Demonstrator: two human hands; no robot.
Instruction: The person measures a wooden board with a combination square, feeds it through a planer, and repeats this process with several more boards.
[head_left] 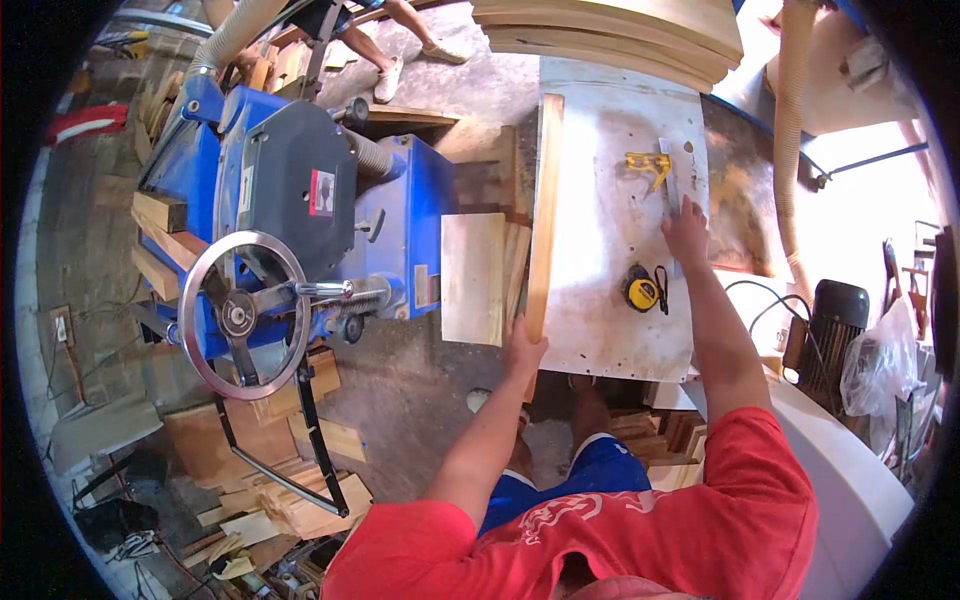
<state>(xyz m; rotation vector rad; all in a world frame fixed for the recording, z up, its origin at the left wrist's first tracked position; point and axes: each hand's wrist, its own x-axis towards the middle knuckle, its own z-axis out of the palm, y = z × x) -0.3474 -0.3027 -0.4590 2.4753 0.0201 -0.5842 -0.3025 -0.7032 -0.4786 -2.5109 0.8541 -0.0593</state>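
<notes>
My left hand point(523, 346) is closed around the near end of a long wooden board point(550, 190), which runs along the left edge of the white-topped worktable point(600, 330). Over the right side of that table, my right hand point(686, 235) has its fingers at the near end of a combination square's steel blade, apparently gripping it. The square's yellow head point(655, 168) lies farther up the tabletop. Below it and left of my right forearm rests a yellow and black tape measure point(642, 290) with a dark wrist strap.
A blue machine point(425, 200) with a large metal handwheel point(196, 330) stands at the left. Stacked boards point(610, 35) lie beyond the table. Wood pieces point(472, 275) sit between machine and table. Scrap wood point(300, 495) covers the lower-left floor. Another person's legs point(370, 50) show at the top.
</notes>
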